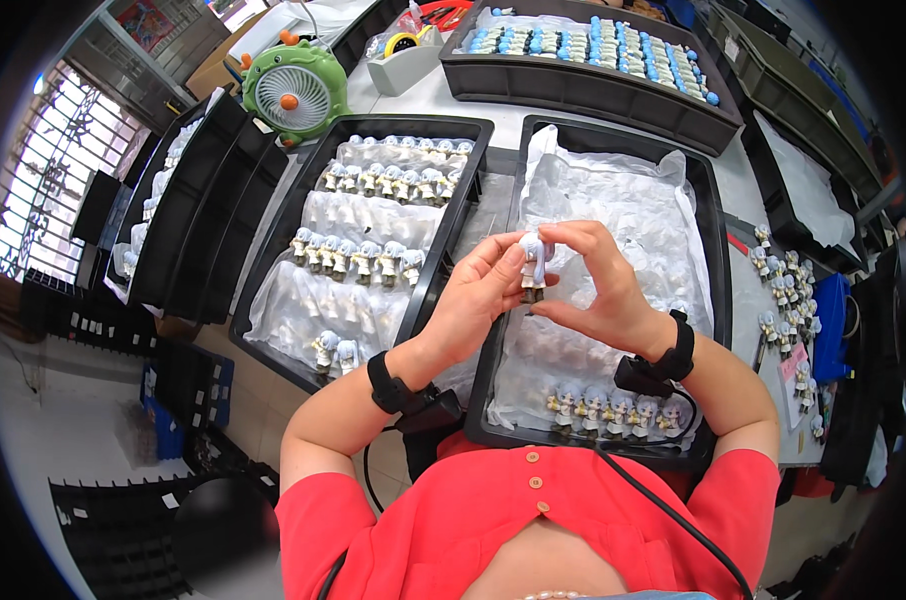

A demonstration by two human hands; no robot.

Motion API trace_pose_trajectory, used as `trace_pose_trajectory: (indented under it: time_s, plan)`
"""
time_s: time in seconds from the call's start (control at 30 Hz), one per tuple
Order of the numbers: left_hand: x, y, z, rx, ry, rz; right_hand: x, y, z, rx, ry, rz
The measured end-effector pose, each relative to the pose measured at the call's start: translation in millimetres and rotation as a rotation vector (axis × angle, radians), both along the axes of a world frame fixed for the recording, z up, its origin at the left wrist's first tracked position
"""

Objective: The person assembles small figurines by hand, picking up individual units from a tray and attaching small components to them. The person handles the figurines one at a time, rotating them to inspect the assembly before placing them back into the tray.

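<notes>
A small figurine (533,268) with pale blue-white hair and dark feet is held upright over the right-hand black tray (715,250). My left hand (485,290) pinches it from the left, thumb and fingertips along its side. The index finger of my right hand (603,285) touches its head, while the thumb is at its feet. Below, a row of similar figurines (618,412) lies on white film (613,200) at the tray's near end. The left-hand black tray (478,150) carries several rows of figurines (358,257), parted by film, with two figurines (335,352) near its front.
A green fan (295,92) and a tape dispenser (405,62) stand at the back left. Behind the trays is a dark crate (583,92) of blue-and-white pieces. Loose figurines (788,285) and a blue bin (831,325) are on the right. Stacked black trays (208,190) rise on the left.
</notes>
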State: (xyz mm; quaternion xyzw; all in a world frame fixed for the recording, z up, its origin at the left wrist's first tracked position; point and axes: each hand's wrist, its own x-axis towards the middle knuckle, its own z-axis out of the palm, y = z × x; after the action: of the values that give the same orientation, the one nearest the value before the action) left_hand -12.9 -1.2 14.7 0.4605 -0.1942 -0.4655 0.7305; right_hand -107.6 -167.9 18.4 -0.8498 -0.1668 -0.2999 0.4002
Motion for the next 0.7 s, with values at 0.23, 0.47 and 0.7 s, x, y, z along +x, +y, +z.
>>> trace_pose_trajectory:
  time_s: [0.23, 0.47, 0.7]
  plan:
    - [-1.5, -1.6, 1.2, -0.05, -0.068, -0.021, -1.0, 0.3, -1.5, 0.041, 0.023, 0.0]
    - [1.4, -1.1, 2.1, -0.093, -0.009, -0.069, -1.3, 1.0, -2.3, 0.129, 0.08, 0.03]
    - [3.9, -2.9, -2.2, -0.14, 0.061, -0.142, -1.9, -0.2, -5.3, 0.138, 0.117, 0.021]
